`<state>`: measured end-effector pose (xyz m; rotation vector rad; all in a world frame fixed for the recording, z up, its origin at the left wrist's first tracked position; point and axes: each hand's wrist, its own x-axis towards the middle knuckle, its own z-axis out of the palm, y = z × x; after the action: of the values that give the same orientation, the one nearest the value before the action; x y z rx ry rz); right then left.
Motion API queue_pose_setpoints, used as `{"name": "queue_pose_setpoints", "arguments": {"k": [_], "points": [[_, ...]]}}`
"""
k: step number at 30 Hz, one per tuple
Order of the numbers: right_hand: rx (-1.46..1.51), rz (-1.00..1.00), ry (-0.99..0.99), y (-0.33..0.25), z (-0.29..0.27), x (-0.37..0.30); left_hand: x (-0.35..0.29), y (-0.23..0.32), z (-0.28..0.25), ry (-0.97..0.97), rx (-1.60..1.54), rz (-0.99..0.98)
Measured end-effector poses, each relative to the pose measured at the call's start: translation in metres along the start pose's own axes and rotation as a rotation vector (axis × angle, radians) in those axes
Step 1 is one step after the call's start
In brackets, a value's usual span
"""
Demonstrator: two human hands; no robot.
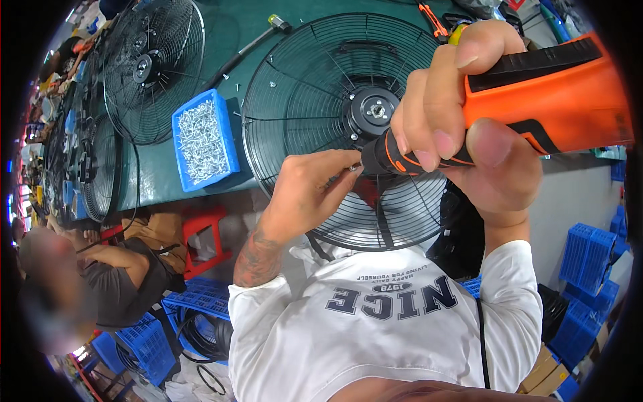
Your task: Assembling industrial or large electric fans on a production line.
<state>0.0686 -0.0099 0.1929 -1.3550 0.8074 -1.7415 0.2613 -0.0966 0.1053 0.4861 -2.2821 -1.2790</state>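
My right hand (495, 161) wraps round an orange and black power screwdriver (549, 100), its dark nose pointing left. At that nose, the thumb and fingers of my left hand (301, 191) are pinched on a small shiny screw (353, 169), mostly covered by the fingertips. Both hands are over the near part of a round black wire fan guard (288, 80). A dark motor (372, 110) sits at the guard's centre, with a few bright screws round it. The tool and my right hand hide the guard's right side.
A blue tray (233, 151) full of screws stands left of the guard on the green table (157, 171). Behind it lies a long-handled tool (248, 52). More fan guards (191, 40) stand farther left. A seated person (127, 268) is at left; blue crates (589, 251) are stacked at right.
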Motion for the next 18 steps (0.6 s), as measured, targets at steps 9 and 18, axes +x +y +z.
{"name": "queue_pose_setpoints", "arguments": {"k": [9, 18], "points": [[0.006, -0.154, -0.061, 0.024, -0.003, 0.003, -0.003, -0.008, 0.008, -0.107, 0.067, -0.143], [-0.302, -0.092, 0.209, 0.031, -0.047, -0.019, 0.019, -0.059, -0.050, 0.386, 0.388, -0.119]]}}
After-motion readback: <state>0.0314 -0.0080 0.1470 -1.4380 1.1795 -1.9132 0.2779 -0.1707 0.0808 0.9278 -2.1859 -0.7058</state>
